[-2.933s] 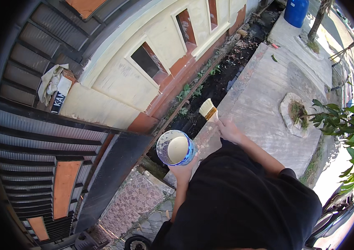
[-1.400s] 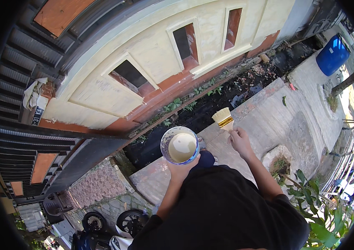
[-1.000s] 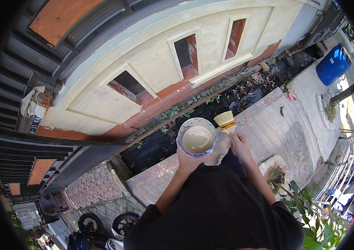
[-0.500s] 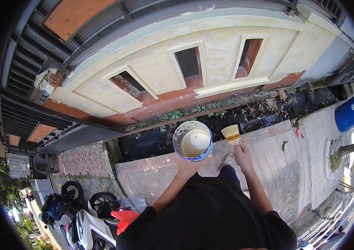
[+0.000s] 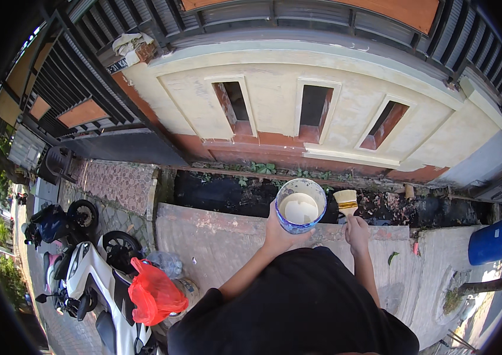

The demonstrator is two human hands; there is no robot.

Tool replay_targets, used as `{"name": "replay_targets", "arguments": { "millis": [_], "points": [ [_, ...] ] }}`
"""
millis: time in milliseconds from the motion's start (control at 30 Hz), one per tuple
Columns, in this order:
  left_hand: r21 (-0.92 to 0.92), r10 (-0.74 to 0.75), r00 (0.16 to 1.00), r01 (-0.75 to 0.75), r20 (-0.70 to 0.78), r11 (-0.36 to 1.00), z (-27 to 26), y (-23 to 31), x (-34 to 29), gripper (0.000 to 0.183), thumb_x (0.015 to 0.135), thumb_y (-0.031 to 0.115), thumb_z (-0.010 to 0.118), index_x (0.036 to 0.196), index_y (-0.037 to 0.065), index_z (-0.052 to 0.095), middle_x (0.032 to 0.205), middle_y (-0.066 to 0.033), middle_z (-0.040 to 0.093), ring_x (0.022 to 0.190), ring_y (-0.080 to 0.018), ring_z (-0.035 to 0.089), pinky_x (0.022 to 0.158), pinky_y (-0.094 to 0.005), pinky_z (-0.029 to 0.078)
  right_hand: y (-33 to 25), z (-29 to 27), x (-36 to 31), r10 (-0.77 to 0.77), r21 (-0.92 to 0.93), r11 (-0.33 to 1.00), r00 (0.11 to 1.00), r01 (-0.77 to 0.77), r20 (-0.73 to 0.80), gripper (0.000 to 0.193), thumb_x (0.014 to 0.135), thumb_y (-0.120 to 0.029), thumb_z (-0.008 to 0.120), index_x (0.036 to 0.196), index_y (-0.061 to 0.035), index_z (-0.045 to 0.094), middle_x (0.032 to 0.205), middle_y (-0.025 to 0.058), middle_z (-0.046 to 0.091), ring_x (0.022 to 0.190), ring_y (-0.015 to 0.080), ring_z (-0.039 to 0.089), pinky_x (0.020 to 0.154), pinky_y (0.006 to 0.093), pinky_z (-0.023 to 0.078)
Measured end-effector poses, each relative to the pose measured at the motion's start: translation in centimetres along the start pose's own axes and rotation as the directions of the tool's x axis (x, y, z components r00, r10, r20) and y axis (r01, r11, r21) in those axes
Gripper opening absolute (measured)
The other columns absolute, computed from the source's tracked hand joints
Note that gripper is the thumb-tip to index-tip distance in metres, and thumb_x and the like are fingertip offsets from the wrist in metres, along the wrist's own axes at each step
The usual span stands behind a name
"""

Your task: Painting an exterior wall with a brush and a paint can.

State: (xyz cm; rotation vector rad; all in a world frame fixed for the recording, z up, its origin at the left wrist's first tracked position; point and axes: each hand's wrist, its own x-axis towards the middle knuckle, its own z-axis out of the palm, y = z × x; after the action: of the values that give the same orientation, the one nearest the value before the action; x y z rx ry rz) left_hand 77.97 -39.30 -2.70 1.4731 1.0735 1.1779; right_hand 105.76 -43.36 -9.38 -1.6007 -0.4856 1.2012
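My left hand (image 5: 282,232) is closed round the near left side of a paint bucket (image 5: 302,227), its blue outside smeared with paint. Cream paint (image 5: 300,207) lies inside it. To the right of the bucket, my right hand (image 5: 356,232) grips the handle of a wide paintbrush (image 5: 346,202), bristles pointing away from me. The brush is apart from the bucket, and its bristles look cream. Beyond both stands a low cream wall (image 5: 274,97) with narrow slots and a reddish-brown lower band.
A dark drainage ditch (image 5: 221,192) runs along the wall's foot, past the concrete walkway edge (image 5: 215,222). Left are a red plastic bag (image 5: 153,293), a clear plastic bottle (image 5: 167,263) and parked motorcycles (image 5: 94,272). A blue barrel (image 5: 493,239) lies right. Black railings (image 5: 298,18) top the wall.
My view has swung left, bringing the gate, red bag and motorcycles further into sight. Bucket and brush remain in my hands, now further right and slightly lower in the picture.
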Motion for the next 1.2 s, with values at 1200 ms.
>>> {"name": "replay_targets", "arguments": {
  "millis": [1200],
  "points": [
    [0.021, -0.088, 0.771, 0.13, -0.63, 0.991, -15.7, -0.8, -10.5, 0.084, 0.065, 0.017, 0.101, 0.137, -0.001, 0.059, 0.129, -0.0134, 0.072, 0.12, -0.0251, 0.07, 0.109, -0.0409, 0.052, -0.5, 24.2, -3.7, 0.127, -0.301, 0.953, 0.841, 0.045, 0.527, 0.028, 0.109, -0.025, 0.062, 0.099, 0.0008, 0.068, 0.068, 0.0076, 0.066, 0.051, 0.0103, 0.053, 0.046, 0.029, 0.038]
  ]
}}
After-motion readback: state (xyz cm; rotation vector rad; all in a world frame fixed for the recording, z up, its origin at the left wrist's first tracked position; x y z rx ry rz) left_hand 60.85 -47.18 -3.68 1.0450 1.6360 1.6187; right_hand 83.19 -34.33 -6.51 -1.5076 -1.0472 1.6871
